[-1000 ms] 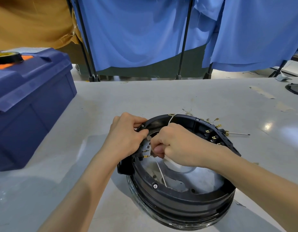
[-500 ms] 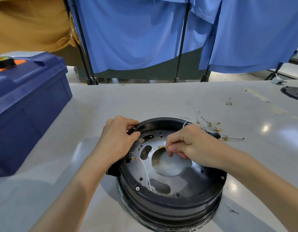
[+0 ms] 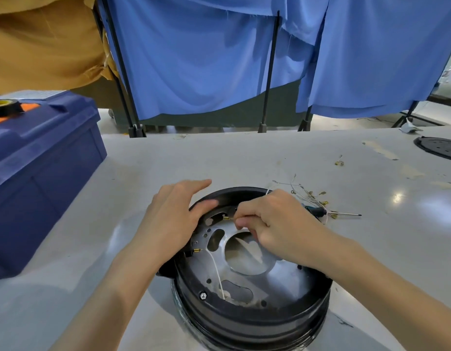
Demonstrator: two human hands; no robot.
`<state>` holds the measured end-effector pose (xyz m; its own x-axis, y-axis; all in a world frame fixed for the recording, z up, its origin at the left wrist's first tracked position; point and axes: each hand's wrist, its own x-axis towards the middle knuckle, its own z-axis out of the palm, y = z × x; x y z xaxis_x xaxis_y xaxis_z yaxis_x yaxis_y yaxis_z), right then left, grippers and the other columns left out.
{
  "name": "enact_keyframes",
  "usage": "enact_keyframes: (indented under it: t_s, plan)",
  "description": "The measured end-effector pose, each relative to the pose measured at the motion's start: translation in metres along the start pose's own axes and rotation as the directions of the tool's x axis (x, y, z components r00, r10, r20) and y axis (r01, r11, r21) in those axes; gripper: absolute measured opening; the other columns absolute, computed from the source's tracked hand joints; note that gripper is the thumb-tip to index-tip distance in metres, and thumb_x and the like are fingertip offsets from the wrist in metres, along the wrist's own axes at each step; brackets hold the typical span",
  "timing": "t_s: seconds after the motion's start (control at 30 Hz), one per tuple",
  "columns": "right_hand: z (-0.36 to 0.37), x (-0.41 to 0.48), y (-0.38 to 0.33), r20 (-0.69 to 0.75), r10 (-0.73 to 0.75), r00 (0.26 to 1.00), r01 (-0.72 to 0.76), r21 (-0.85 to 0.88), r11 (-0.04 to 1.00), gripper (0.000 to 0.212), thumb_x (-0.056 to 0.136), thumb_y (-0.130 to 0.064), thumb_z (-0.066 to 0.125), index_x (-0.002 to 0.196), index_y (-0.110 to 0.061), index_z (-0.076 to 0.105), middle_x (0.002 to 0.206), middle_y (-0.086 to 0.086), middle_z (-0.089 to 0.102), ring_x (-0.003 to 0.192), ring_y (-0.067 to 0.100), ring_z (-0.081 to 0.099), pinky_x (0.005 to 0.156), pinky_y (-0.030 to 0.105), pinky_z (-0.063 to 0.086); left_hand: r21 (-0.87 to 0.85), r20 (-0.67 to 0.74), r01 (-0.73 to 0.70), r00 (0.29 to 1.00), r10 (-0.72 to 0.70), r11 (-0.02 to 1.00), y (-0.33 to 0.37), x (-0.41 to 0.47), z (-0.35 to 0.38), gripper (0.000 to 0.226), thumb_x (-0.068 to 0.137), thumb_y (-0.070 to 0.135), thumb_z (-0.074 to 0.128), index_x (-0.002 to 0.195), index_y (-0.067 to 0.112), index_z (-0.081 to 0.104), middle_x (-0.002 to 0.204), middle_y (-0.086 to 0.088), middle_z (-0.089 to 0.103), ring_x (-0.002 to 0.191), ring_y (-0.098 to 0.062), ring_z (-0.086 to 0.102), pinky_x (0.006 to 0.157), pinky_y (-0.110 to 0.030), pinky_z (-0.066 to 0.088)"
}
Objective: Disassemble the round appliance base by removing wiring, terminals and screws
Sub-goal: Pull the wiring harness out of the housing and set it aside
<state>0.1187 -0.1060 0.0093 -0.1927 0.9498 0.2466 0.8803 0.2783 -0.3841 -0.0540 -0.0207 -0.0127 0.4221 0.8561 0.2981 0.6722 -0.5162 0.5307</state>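
The round black appliance base [image 3: 247, 323] lies upside down on the grey table, its silver inner plate [image 3: 282, 277] showing. My left hand [image 3: 173, 219] rests on the base's left rim with fingers straight, thumb on the rim's inner edge. My right hand [image 3: 272, 221] is over the plate and pinches a thin white wire with a brass terminal [image 3: 226, 218] at its tip. Another white wire [image 3: 217, 272] runs from a brass terminal [image 3: 197, 251] at the left wall down across the plate. A hex screw [image 3: 203, 295] sits in the near rim.
Loose wires and brass terminals [image 3: 310, 196] lie behind the base beside a screwdriver [image 3: 343, 213]. A blue toolbox [image 3: 39, 168] with a tape roll [image 3: 4, 106] on top stands at the left. A black round lid [image 3: 439, 148] lies far right. Blue curtains hang behind.
My left hand has let go of the rim and straightened its fingers. My right hand has pulled the wire with its terminal out toward the plate's middle.
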Motion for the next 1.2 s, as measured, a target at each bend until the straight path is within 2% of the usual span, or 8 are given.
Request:
enact_keyframes:
  t_s: [0.1,0.2,0.37,0.53,0.7,0.83,0.93,1.2]
  plan:
    - [-0.001,-0.001,-0.004,-0.074,-0.041,0.996,0.038,-0.036,0.999,0.015,0.093,-0.014,0.059,0.084,-0.014,0.071,0.064,-0.003,0.058,0.063,0.017,0.047,0.067,0.040,0.048,-0.351,-0.059,-0.110,0.994,0.095,0.930,0.024,-0.002,-0.005,0.035,0.091,0.048,0.048,0.110,0.027,0.069,0.106,0.016,0.070,0.104,0.003,0.061,0.089,-0.010,0.043]
    - [0.001,-0.001,-0.011,-0.064,-0.120,0.991,0.114,-0.091,0.989,0.015,0.089,-0.009,0.058,0.088,-0.014,0.072,0.082,0.003,0.071,0.077,0.027,0.062,0.068,0.043,0.050,-0.677,0.206,0.142,0.979,0.001,0.722,0.044,0.003,-0.003,0.052,0.085,0.056,0.044,0.102,0.015,0.072,0.091,0.006,0.076,0.087,-0.004,0.071,0.073,-0.014,0.054]
    - [0.005,-0.003,-0.014,-0.098,-0.237,0.967,0.225,-0.118,0.967,0.019,0.078,-0.002,0.064,0.088,-0.012,0.076,0.086,0.005,0.074,0.087,0.034,0.064,0.066,0.045,0.051,-0.764,0.359,0.355,0.928,-0.103,0.538,0.061,0.012,0.006,0.021,0.084,0.022,0.071,0.095,0.005,0.074,0.086,-0.009,0.076,0.081,-0.022,0.073,0.063,-0.028,0.059]
    - [-0.005,-0.012,-0.003,-0.297,-0.161,0.941,0.180,0.039,0.983,0.028,0.080,-0.044,0.069,0.080,-0.017,0.076,0.081,-0.005,0.069,0.085,0.015,0.066,0.066,0.041,0.053,-0.843,0.261,0.305,0.952,-0.159,0.444,0.061,0.023,0.009,0.015,0.086,0.014,0.069,0.095,0.004,0.072,0.084,-0.015,0.074,0.072,-0.026,0.072,0.069,-0.035,0.061]
    - [-0.015,-0.015,0.013,-0.438,0.047,0.898,0.140,0.386,0.912,0.023,0.085,-0.039,0.069,0.108,-0.035,0.070,0.105,-0.017,0.069,0.079,0.004,0.070,0.075,0.017,0.052,-0.835,0.162,0.235,0.969,-0.185,0.498,0.062,0.036,0.011,0.010,0.090,0.011,0.064,0.095,0.004,0.069,0.072,-0.011,0.073,0.057,-0.023,0.070,0.051,-0.025,0.055]
    - [-0.026,-0.002,0.045,-0.588,0.141,0.797,-0.068,0.144,0.987,0.048,0.092,-0.021,0.064,0.134,-0.041,0.050,0.130,-0.014,0.055,0.103,-0.001,0.060,0.089,0.026,0.047,-0.762,0.174,0.202,0.979,-0.106,0.615,0.060,0.049,0.011,0.013,0.094,0.008,0.058,0.092,0.002,0.069,0.065,-0.009,0.068,0.050,-0.019,0.063,0.048,-0.024,0.052]
    - [-0.039,0.016,0.069,-0.441,0.160,0.883,-0.163,0.030,0.986,0.079,0.089,-0.014,0.068,0.147,-0.046,0.026,0.156,-0.006,0.024,0.138,0.016,0.032,0.110,0.036,0.028,-0.692,0.211,0.160,0.977,-0.015,0.704,0.060,0.056,0.011,0.017,0.095,0.009,0.057,0.087,0.006,0.071,0.061,-0.006,0.065,0.046,-0.015,0.057,0.047,-0.021,0.048]
    - [-0.050,0.048,0.101,-0.503,0.188,0.844,-0.309,-0.168,0.936,0.019,0.095,-0.006,0.056,0.099,-0.011,0.074,0.088,0.007,0.074,0.085,0.032,0.064,0.075,0.040,0.050,-0.346,-0.003,-0.033,0.999,0.034,0.938,0.062,0.070,0.017,0.034,0.087,0.040,0.065,0.118,0.024,0.065,0.088,0.007,0.070,0.076,-0.007,0.066,0.075,-0.023,0.050]
